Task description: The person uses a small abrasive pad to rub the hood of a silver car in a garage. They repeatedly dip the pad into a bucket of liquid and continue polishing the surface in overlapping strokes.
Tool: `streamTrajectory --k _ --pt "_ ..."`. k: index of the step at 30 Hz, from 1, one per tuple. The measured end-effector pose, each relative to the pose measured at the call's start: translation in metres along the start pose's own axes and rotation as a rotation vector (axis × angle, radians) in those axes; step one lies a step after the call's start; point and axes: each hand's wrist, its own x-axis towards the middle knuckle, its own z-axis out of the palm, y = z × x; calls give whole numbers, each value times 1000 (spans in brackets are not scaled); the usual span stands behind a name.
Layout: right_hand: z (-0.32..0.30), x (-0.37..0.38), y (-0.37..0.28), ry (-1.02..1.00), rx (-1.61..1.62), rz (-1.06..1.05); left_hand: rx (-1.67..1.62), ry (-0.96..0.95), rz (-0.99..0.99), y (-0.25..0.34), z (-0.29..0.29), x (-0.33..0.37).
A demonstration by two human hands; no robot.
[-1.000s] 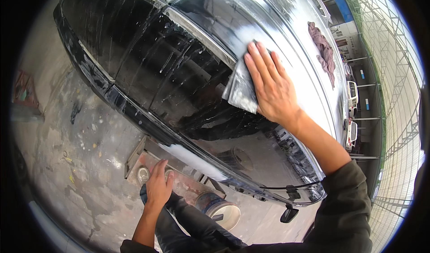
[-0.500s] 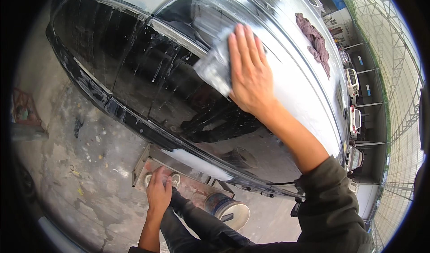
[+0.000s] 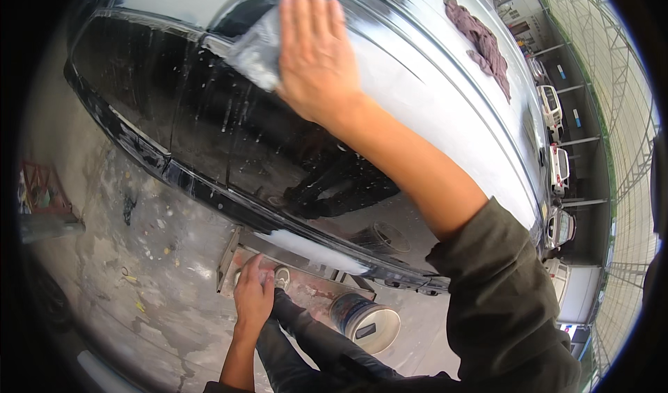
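My right hand [image 3: 316,52] lies flat, fingers stretched out, over a wet grey sheet [image 3: 259,53], perhaps sandpaper. It presses this sheet to the edge of the car roof above the side windows. The car [image 3: 445,107] has a whitish roof and glossy black side windows streaked with milky drips. My left hand [image 3: 255,294] hangs low over a bench, away from the car, with its fingers loosely apart and nothing visible in it. The right thumb is mostly hidden.
My feet are on a low reddish bench [image 3: 306,287] beside the car. A bucket [image 3: 372,327] with pale liquid and a dark block stands on its right. A purplish cloth [image 3: 480,41] lies on the roof. Parked vehicles [image 3: 559,167] line the far right.
My right hand has slid left and farther along the roof edge with the grey sheet under it. The left hand stays low, and the whole view has shifted slightly.
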Motion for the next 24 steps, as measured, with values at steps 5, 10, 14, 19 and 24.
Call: streamTrajectory --k 5,10,14,19,24 --pt "-7 -52 28 -18 145 -157 69 -60 74 6 15 8" --pt "-29 -223 113 -203 248 -20 94 -78 104 -15 14 -1" --pt "-14 -194 84 -142 279 52 97 -52 54 -17 -2 1" --pt "-17 -71 1 -59 -20 -4 154 -81 171 24 -16 27" --pt "-17 -179 55 -135 145 -101 221 -106 277 58 -26 57"
